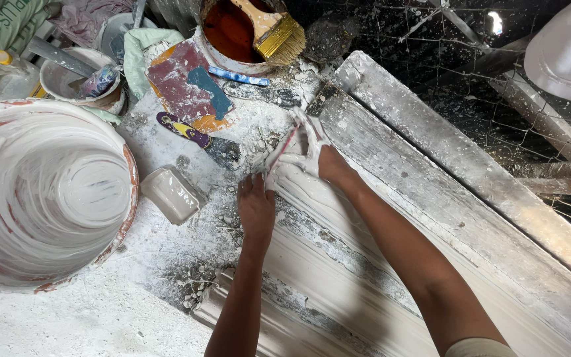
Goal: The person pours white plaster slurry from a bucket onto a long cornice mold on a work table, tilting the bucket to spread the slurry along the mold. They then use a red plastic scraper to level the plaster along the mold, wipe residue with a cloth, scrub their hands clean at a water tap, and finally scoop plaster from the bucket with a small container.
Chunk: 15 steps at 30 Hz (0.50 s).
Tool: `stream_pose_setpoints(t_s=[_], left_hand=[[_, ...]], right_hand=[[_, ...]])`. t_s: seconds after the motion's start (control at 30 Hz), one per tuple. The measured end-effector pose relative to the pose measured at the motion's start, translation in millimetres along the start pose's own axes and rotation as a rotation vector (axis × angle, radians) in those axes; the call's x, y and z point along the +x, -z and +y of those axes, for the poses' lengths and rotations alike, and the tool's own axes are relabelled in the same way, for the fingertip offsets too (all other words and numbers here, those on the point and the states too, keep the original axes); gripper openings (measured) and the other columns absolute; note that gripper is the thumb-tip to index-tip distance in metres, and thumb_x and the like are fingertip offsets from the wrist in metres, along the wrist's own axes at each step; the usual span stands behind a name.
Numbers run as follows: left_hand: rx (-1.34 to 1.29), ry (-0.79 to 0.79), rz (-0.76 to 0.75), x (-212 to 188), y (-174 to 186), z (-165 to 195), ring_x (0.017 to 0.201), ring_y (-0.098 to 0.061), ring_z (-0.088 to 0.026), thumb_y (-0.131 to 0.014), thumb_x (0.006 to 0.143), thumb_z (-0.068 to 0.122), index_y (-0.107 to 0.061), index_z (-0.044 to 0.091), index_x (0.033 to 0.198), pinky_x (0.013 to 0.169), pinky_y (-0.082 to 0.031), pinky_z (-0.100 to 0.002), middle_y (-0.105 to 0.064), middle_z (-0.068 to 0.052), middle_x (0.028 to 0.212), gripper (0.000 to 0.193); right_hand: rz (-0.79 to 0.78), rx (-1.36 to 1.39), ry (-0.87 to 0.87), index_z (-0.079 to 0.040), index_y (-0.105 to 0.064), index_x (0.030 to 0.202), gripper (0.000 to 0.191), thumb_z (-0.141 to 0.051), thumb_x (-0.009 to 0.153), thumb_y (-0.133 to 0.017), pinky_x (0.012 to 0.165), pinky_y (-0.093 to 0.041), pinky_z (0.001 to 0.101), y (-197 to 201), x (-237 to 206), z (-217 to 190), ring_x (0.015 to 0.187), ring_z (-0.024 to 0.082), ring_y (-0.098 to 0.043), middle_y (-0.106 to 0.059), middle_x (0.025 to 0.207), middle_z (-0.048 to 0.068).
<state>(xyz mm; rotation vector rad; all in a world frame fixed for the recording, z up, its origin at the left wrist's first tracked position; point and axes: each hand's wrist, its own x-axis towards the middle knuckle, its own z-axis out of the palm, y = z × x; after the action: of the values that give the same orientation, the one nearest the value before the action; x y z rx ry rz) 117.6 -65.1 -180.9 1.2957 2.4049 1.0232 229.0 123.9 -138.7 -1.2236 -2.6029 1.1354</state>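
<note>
Head view, steeply downward, close.

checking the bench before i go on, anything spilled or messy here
Yes. White plaster is spattered and crumbled over the bench around the moulding, both hands are coated, and the brush sits tilted in the pot.

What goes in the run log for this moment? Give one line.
left hand flat on wet plaster | right hand spreading plaster along moulding | big bucket left | brush in paint can
</note>
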Motion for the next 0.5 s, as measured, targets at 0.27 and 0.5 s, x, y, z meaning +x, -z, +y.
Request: stream_pose_setpoints(t_s=[0.27,0.5], left_hand=[[0.041,-0.011,-0.078,-8.0,-0.6,0.3,0.111,-0.063,-0.047,-0.063,0.083,0.004,-0.064,-0.004,0.117,0.098,-0.047,-0.056,-0.068,-0.026,0.120,0.035],[0.047,0.014,-0.011,5.4,-2.9,-11.4,0.112,-0.063,-0.046,-0.063,0.088,0.005,-0.064,-0.005,0.122,0.103,-0.049,-0.052,-0.066,-0.028,0.122,0.036]], right_hand=[[0.115,0.022,0.108,-0.013,-0.025,0.161,0.103,-0.055,0.084,-0.079,0.100,-0.048,0.0461,8.7,-22.6,-3.2,0.121,0.044,-0.058,-0.049,0.145,0.026],[-0.058,0.065,-0.168,-0.015,-0.041,0.152,0.089,-0.060,0.084,-0.078,0.105,-0.054,0.0402,-1.9,7.2,-9.3,0.119,0.032,-0.070,-0.067,0.132,0.017]])
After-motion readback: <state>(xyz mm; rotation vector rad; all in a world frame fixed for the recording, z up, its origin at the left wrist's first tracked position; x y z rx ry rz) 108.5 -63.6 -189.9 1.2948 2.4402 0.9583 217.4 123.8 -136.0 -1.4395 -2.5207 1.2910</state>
